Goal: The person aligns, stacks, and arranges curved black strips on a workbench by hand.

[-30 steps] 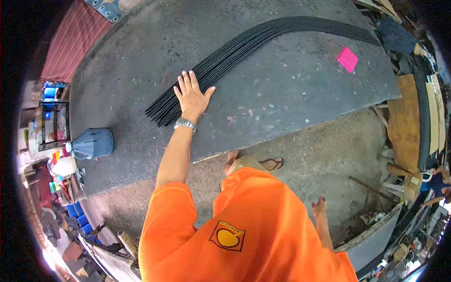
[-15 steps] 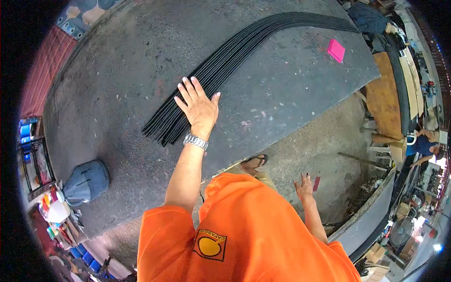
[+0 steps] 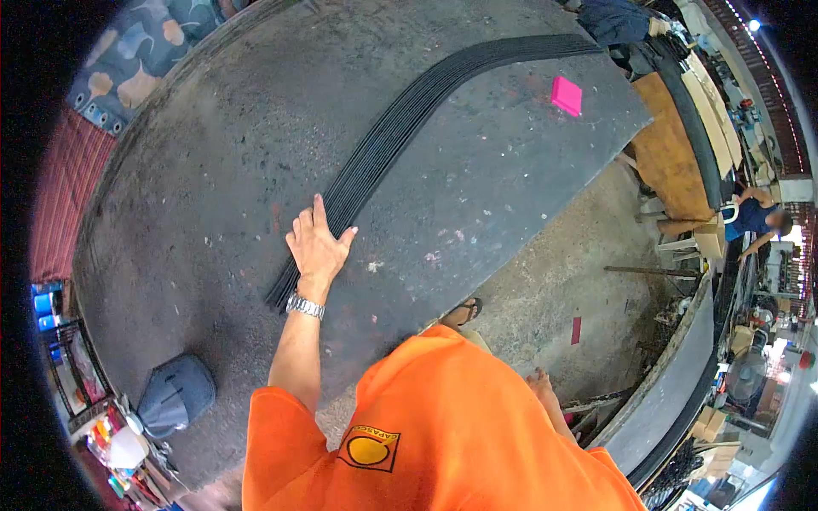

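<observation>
My left hand [image 3: 317,251], with a metal watch on the wrist, lies palm down on the lower end of a bundle of long thin black strips [image 3: 388,132]. Its thumb and index finger are spread; the other fingers are slightly bent, and it does not grip the bundle. The strips curve across the dark table [image 3: 469,196] toward its upper right edge. Low at my right side, partly behind the orange shirt, my right hand [image 3: 541,386] hangs over the floor with loosely spread fingers, holding nothing visible.
A pink block [image 3: 567,96] sits near the table's right part. At the lower left stands a bluish jug [image 3: 177,396]. Brown board [image 3: 677,145] leans beyond the right edge. Another person [image 3: 754,217] is at the far right. A stick [image 3: 652,272] is above the floor.
My left hand has slid down and left along the bundle, whose loose ends are now closer together. My right hand has drawn in toward the shirt. The view has turned.
</observation>
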`<control>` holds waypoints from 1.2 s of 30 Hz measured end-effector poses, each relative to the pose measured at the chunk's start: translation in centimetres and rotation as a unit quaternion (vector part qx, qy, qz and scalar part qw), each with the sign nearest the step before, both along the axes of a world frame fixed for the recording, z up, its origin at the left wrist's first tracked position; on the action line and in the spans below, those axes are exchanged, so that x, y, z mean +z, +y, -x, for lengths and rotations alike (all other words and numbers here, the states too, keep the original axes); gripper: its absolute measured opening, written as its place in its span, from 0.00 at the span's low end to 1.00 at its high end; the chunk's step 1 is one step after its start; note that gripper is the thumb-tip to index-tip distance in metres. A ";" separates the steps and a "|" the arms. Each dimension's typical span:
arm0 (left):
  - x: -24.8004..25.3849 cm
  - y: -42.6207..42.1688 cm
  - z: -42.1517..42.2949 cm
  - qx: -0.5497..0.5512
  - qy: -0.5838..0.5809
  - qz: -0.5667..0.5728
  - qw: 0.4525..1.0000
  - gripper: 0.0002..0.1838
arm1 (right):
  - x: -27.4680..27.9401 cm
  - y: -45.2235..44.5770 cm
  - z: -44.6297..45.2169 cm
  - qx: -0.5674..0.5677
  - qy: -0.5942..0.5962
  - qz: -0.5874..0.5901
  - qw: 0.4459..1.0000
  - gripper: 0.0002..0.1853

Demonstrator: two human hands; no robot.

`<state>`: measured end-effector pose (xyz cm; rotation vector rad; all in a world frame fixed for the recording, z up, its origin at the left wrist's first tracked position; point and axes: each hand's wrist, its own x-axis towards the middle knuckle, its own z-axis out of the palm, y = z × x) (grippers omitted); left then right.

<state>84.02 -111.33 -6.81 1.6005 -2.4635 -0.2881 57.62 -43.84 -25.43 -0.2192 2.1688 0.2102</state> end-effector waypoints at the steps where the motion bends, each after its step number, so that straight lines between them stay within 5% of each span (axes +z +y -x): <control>1: -0.1 -0.4 0.1 0.001 0.000 0.010 1.000 0.52 | -1.3 0.8 -0.3 0.031 -0.015 -0.016 0.999 0.43; 3: 0.5 -1.4 0.3 0.014 -0.003 0.045 0.999 0.50 | -3.5 1.3 -0.5 0.089 -0.037 -0.045 0.994 0.43; 6: 0.0 -3.0 0.0 0.034 -0.010 -0.031 0.999 0.53 | 1.6 -3.9 -0.4 -0.006 0.009 0.002 1.000 0.42; 9: -0.7 -2.3 -0.1 0.006 -0.031 0.030 0.999 0.56 | 7.9 -10.5 -0.3 -0.088 0.056 0.052 0.993 0.42; 17: 0.6 -5.5 4.6 -0.053 -0.003 0.019 0.998 0.58 | 10.7 -14.1 1.0 -0.066 0.086 0.028 0.994 0.40; 36: -0.5 -5.9 7.7 -0.107 -0.073 0.001 0.992 0.54 | 10.0 -10.2 -5.2 -0.081 0.065 -0.001 0.995 0.43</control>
